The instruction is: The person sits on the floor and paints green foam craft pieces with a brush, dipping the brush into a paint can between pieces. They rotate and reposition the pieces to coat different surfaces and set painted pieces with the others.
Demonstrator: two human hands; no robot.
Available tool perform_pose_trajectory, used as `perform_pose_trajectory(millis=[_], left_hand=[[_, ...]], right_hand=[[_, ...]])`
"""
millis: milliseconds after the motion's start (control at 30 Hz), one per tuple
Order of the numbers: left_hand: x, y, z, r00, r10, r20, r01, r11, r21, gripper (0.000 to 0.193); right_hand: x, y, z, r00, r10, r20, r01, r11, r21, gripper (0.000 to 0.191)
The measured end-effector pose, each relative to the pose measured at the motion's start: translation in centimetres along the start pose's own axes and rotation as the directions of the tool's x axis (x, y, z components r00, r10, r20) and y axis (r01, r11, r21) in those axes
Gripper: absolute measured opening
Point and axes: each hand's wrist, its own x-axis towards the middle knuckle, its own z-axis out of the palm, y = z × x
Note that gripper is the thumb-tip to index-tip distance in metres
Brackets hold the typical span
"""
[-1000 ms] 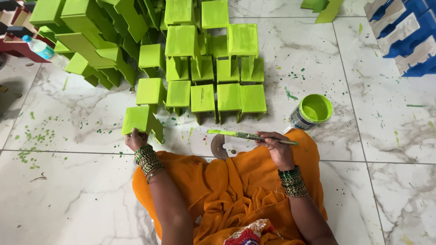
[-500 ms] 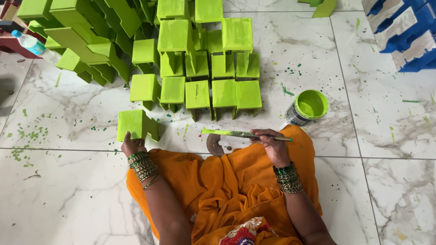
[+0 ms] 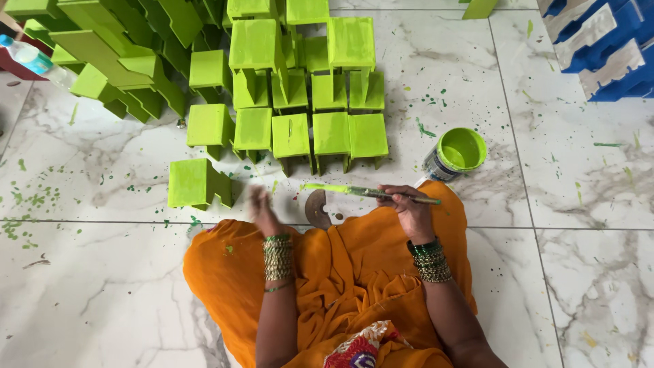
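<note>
My right hand [image 3: 409, 210] grips a paintbrush [image 3: 354, 191] wet with lime-green paint, held level over my orange-clothed lap, its bristles pointing left. My left hand [image 3: 261, 210] is blurred with motion, empty, fingers loosely apart, just right of a green painted block [image 3: 193, 183] that stands alone on the floor. In front of me stand rows of lime-green painted blocks [image 3: 310, 133]. A small round dark disc [image 3: 315, 208] lies on the floor between my hands.
A small tub of green paint [image 3: 458, 152] stands to the right of the blocks. A heap of green pieces [image 3: 116, 51] fills the upper left beside a plastic bottle [image 3: 33, 60]. Blue pieces [image 3: 599, 48] lie at the upper right. The marble floor [image 3: 586, 204] is speckled green.
My left hand has let go of the single green block and drawn back right toward my lap. The block stays standing on the floor. The brush hand has hardly moved.
</note>
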Motion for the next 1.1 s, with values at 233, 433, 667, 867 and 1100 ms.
perform_pose_trajectory(millis=[233,433,667,867,1100], left_hand=[[2.8,-3.3,7.1,0.828,-0.484,0.284,0.552,0.794,-0.255,0.034],[4.2,-4.6,10.2,0.834,-0.453,0.314,0.549,0.739,-0.391,0.014],[5.0,-4.2,10.9,0.860,-0.400,0.316,0.504,0.761,-0.409,0.016],[2.2,-3.5,8.1,0.900,-0.327,0.289,0.422,0.819,-0.388,0.019],[-4.2,-0.1,4.0,0.945,-0.039,0.326,0.061,0.996,-0.057,0.011]], right_hand=[[0.4,-1.2,-0.9,0.991,-0.057,-0.123,0.058,0.998,0.007,0.021],[0.6,-1.6,-1.3,0.979,-0.087,-0.184,0.090,0.996,0.005,0.021],[0.9,-1.3,-1.6,0.983,-0.080,-0.165,0.084,0.996,0.017,0.021],[0.3,-1.5,-2.0,0.980,-0.112,-0.164,0.120,0.992,0.043,0.021],[-1.9,-5.2,2.8,0.921,-0.376,-0.100,0.368,0.926,-0.091,0.022]])
